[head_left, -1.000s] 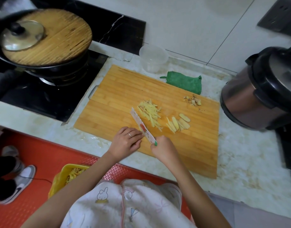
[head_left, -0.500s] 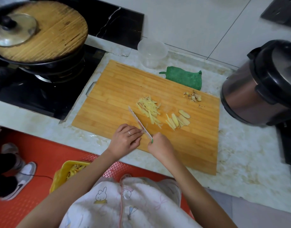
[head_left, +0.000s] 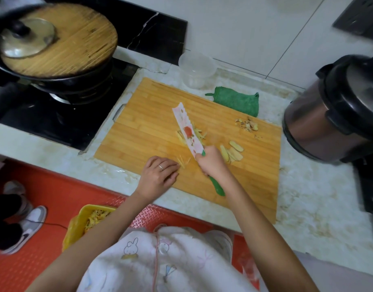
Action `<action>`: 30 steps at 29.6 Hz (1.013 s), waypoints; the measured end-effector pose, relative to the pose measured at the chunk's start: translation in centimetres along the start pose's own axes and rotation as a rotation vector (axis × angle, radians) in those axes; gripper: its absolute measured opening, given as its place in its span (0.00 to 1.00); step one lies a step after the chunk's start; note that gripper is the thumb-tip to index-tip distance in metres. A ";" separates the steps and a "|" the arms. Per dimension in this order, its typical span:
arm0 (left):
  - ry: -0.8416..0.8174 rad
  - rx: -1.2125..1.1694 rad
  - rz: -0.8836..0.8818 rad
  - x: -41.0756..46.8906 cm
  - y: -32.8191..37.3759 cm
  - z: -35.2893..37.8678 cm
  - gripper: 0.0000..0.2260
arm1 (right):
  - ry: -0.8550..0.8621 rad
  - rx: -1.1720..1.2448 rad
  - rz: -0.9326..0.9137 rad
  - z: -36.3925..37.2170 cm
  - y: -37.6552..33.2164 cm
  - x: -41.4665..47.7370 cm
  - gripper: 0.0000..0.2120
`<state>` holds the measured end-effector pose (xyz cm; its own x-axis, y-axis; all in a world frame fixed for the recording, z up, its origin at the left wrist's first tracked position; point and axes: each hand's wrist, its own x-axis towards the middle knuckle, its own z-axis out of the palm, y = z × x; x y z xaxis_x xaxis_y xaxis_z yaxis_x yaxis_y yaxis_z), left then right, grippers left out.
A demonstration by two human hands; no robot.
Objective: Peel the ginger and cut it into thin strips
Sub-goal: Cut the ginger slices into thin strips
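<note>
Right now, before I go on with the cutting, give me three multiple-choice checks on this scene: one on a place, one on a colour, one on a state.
1. Where do the ginger slices lie?
A. On the cutting board, right of the right hand
B. On the cutting board, left of the left hand
C. Off the cutting board

2. What colour is the knife handle?
A. Red
B. Green
C. Black

3. What is the left hand doing?
A. Gripping the knife handle
B. Pinching one of the ginger slices
C. Resting on the cutting board, holding nothing

Answers:
1 A: the slices sit on the wood just beside the right hand.
2 B: the part sticking out below the right hand's grip is green.
3 C: its fingers lie relaxed on the wood with nothing in them.
</note>
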<state>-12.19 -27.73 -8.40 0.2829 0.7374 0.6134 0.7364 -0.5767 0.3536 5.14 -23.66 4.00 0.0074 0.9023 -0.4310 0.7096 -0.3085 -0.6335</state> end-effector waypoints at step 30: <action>-0.063 -0.024 0.061 -0.1 -0.3 -0.3 0.06 | -0.011 -0.394 -0.007 6.2 -0.2 -5.9 0.11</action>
<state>-12.57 -27.72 -8.36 0.3656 0.7208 0.5889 0.7021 -0.6289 0.3340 0.61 -30.81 2.72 -0.0044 0.9000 -0.4359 0.9258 -0.1611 -0.3420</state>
